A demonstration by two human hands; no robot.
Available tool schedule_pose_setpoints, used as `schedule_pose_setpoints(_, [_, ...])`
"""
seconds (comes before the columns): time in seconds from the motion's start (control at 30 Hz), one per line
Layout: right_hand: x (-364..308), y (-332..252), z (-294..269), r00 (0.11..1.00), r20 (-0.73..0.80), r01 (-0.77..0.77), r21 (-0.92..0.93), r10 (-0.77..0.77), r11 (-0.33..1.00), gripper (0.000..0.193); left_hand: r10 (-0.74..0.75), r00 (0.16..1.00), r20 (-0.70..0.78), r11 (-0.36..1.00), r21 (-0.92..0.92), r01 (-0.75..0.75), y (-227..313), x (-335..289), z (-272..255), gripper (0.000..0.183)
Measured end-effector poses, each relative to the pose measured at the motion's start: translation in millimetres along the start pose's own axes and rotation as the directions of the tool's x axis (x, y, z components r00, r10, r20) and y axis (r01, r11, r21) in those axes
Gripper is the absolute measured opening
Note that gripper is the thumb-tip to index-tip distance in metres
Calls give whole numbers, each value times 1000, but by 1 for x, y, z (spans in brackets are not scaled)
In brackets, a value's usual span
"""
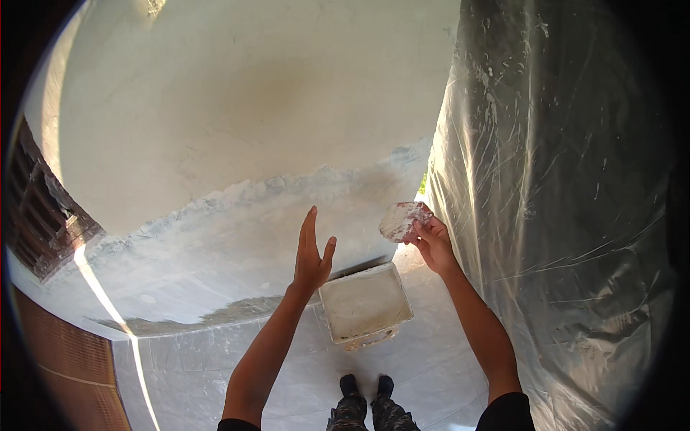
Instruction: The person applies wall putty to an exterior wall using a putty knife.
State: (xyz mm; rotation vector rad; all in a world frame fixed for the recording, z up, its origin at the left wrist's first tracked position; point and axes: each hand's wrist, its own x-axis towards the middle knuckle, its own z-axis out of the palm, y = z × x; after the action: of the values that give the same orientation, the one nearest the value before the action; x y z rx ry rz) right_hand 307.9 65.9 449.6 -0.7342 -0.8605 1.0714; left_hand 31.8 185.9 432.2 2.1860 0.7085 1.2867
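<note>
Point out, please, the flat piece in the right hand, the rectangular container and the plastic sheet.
Flat piece (397,222): head view, on its white-smeared face.
Rectangular container (372,331): head view, on its near rim.
Plastic sheet (568,187): head view, on its hanging middle part.

"From your feet (348,386), the tray (361,336) lies at twelve o'clock, the wall (251,108) beyond it."
"Your hands?"
"Your left hand (311,266) is at eleven, your right hand (433,246) at one, the held piece (397,221) in it."
"Your right side?"
"Plastic sheeting (575,215) hangs at two."
</note>
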Motion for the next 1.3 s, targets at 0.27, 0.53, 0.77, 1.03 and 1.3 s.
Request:
schedule_pose_setpoints(0.27, [47,-111,92,966,23,256,-28,-256,966,27,252,958,-136,967,71,-244,68,111,-77,67])
schedule_pose_setpoints(0.53, [77,-216,178,918,30,388,-283,-396,877,30,494,840,-227,859,281,-429,130,204,-150,65])
schedule_pose_setpoints(0.77, [140,-285,223,781,169,562,-607,-601,561,34,616,743,-260,750,481,-454,170,286,-188,65])
schedule_pose_setpoints(1.03, [198,-332,303,284,583,757,-623,-761,-195,24,664,694,-277,661,652,-372,188,341,-212,66])
schedule_pose_setpoints(1.3, [250,-344,349,-92,756,529,-514,-648,-675,29,721,645,-252,555,767,-322,199,375,-226,68])
